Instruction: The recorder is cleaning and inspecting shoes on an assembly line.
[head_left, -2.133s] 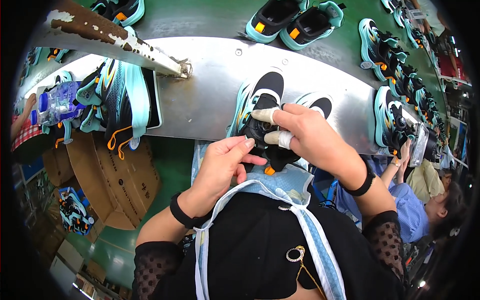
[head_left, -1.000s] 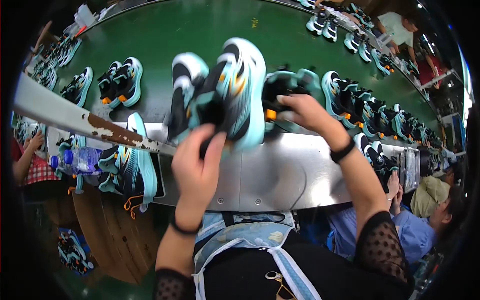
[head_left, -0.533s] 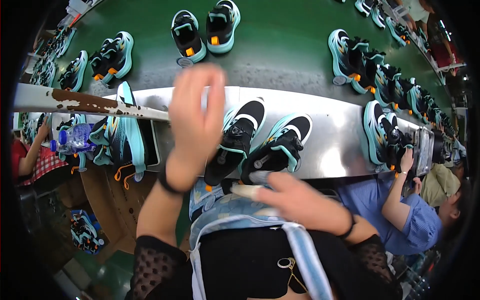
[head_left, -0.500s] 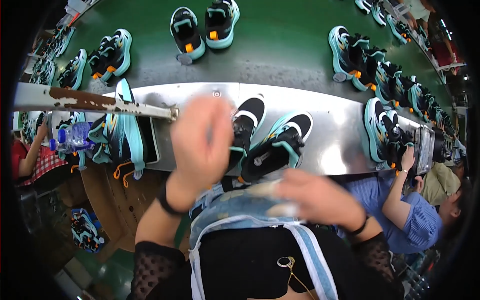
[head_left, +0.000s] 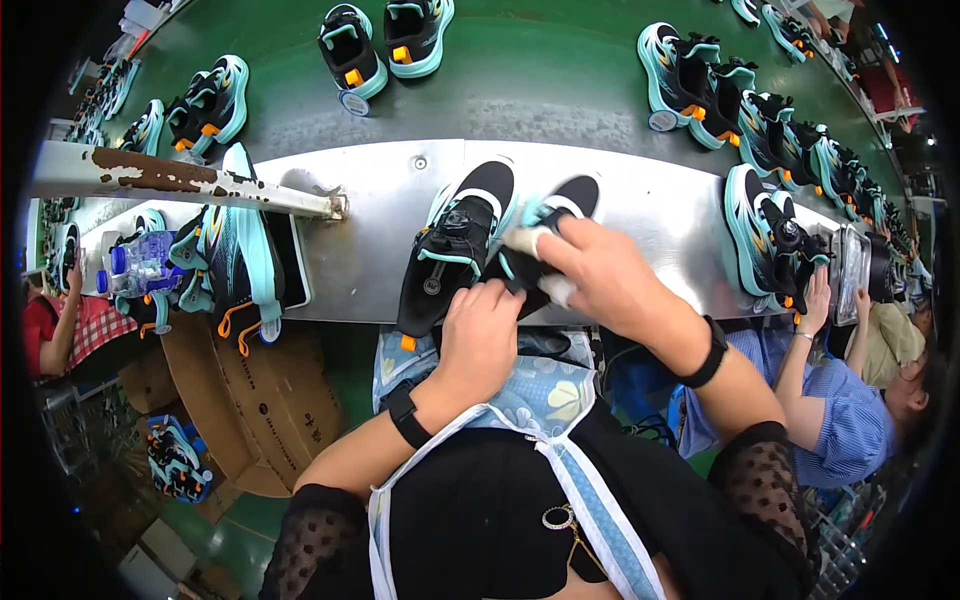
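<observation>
Two black sneakers with teal soles and white trim stand side by side before me, toes pointing away. The left sneaker (head_left: 462, 225) rests on the metal ledge, its orange heel tab over the near edge. My left hand (head_left: 482, 335) grips the right sneaker (head_left: 577, 194) at its heel, the fingers curled in at the collar. My right hand (head_left: 615, 280), white coverings on its fingers, closes over the same shoe's collar and tongue. It hides most of that shoe's middle; the black toe shows beyond it.
A chipped white metal bar (head_left: 190, 183) reaches in from the left over the ledge (head_left: 660, 235). More sneakers stand on the green belt (head_left: 540, 70). Left are a plastic bottle (head_left: 150, 265) and a cardboard box (head_left: 270, 415); a co-worker in blue (head_left: 845, 430) handles sneakers at right.
My left hand has come down from above the ledge to the right sneaker's heel. My right hand has moved up from near my apron onto that shoe. Sneakers on the belt appear shifted up-left.
</observation>
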